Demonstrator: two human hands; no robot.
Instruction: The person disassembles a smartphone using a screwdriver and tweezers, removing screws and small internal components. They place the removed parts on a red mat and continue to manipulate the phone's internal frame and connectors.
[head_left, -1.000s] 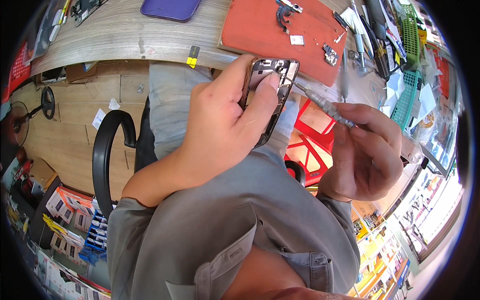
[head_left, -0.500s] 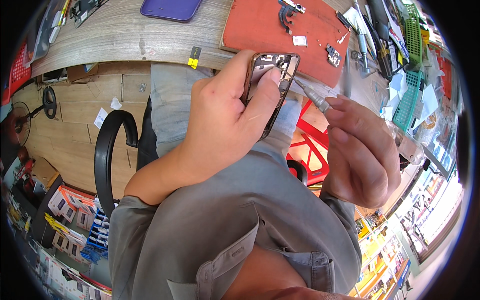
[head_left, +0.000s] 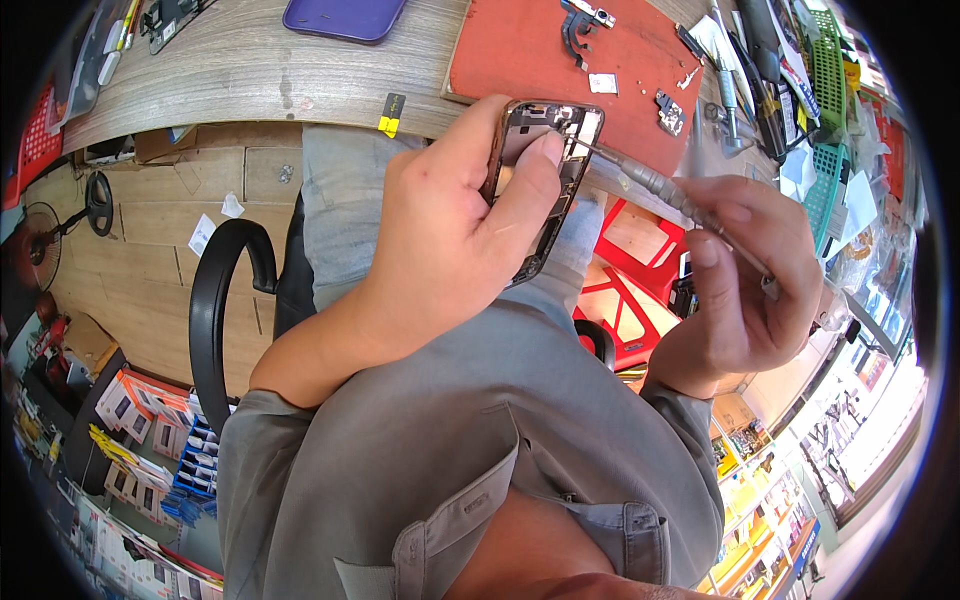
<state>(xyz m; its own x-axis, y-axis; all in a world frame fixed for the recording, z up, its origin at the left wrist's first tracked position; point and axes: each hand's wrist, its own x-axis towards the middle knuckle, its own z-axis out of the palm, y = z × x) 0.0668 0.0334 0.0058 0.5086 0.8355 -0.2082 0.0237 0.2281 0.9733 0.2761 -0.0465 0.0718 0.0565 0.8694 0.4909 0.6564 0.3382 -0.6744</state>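
Note:
An opened phone (head_left: 562, 192) with its inner parts bare is gripped in my left hand (head_left: 455, 215), tilted over my lap by the table's front edge. My left thumb presses on the parts inside the frame. A slim metal screwdriver (head_left: 655, 185) lies between the fingers of my right hand (head_left: 755, 265); its tip reaches into the upper right of the phone, beside the thumb. Whether the tip sits in a screw is too small to tell. Beyond the phone, a red mat (head_left: 560, 75) carries a camera-and-flex-cable part (head_left: 577, 30), a small white piece (head_left: 603, 83) and a small metal bracket (head_left: 670, 113).
A purple tray (head_left: 343, 18) lies on the wooden table (head_left: 225, 75). A black-and-yellow tag (head_left: 391, 115) sits at its front edge. Several tools (head_left: 728, 85) crowd the right side near green baskets (head_left: 825, 185). The chair's black armrest (head_left: 215, 310) stands to my left.
My right hand has shifted right and its fingers have opened out along the screwdriver, showing more of the shaft, which now leans flatter. My left hand and the phone have hardly moved.

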